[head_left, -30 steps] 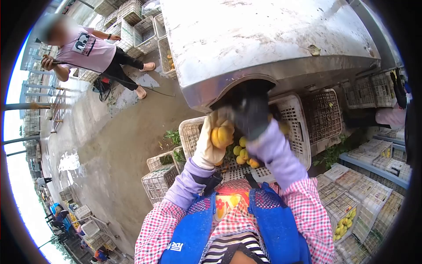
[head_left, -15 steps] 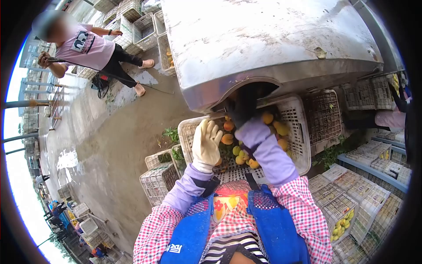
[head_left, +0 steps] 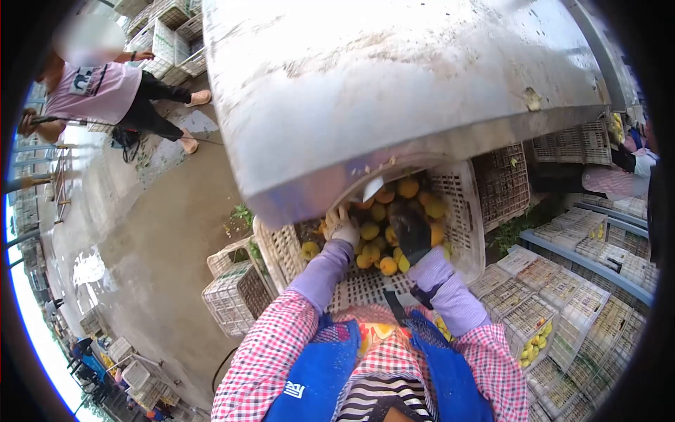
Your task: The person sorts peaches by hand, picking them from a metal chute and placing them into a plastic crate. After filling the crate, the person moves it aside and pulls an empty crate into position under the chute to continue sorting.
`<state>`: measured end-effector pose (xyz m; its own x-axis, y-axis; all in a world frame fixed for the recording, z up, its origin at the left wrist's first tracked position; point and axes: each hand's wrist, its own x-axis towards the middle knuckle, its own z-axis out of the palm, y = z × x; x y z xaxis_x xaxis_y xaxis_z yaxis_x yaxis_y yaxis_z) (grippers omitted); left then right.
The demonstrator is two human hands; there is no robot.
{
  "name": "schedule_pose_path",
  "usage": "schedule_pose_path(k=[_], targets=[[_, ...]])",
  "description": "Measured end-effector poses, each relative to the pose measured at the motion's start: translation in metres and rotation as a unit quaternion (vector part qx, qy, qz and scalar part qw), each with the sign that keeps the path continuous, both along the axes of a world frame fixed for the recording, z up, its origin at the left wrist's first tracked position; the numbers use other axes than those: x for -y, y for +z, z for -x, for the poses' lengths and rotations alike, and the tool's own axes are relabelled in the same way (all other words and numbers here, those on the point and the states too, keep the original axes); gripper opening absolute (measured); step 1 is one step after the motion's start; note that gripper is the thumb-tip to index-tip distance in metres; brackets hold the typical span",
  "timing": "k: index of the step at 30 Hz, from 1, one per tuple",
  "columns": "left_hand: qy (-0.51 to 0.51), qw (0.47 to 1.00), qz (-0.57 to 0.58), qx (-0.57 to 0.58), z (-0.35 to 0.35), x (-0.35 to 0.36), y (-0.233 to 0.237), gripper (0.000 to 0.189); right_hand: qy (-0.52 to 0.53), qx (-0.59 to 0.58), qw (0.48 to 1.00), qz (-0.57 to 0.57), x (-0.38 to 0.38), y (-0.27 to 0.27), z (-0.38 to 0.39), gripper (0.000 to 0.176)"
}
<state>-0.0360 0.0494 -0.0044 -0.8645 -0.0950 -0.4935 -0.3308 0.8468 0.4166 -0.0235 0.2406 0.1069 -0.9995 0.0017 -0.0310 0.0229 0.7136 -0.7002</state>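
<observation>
A white plastic crate [head_left: 460,235] in front of me holds many round yellow-orange fruit [head_left: 376,232], peach-like in look. My left hand [head_left: 342,228], in a cream glove, reaches in under the metal chute's rim, its fingers extended beside the fruit. My right hand [head_left: 410,231], in a dark glove, lies over the fruit right of centre. Its fingers point away from me and blend into one dark shape, so their grip does not show. The metal chute [head_left: 394,119] overhangs the far side of the crate, and its curved opening faces the fruit.
A dark crate [head_left: 500,186] stands right of the fruit crate, and a smaller white crate [head_left: 235,299] sits to the left. Stacked crates [head_left: 562,316] fill the right. A person in a pink shirt [head_left: 95,91] stands on the wet floor at upper left, holding a dark rod.
My left hand has moved from above the crate's left side down to the fruit below the chute rim. The right hand has come back from inside the opening, and more fruit shows.
</observation>
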Motion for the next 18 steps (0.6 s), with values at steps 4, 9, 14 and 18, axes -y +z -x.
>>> schedule_pose_path(k=[4,9,14,18], targets=[[-0.105,0.983,0.096,0.113,0.032,0.012,-0.05,0.04,0.083,0.033,0.989,-0.12,0.001,-0.041,0.007,0.039],[-0.142,0.988,-0.034,0.05,0.013,0.056,-0.074,0.031,0.141,0.261,0.936,-0.187,0.034,-0.091,0.024,0.049],[0.225,0.885,-0.37,0.172,-0.02,0.095,-0.019,0.052,0.127,0.307,0.938,-0.099,0.054,-0.085,0.033,0.06],[0.266,0.824,-0.481,0.14,-0.019,0.098,0.072,0.063,0.067,0.268,0.951,0.138,0.062,-0.041,0.034,0.069]])
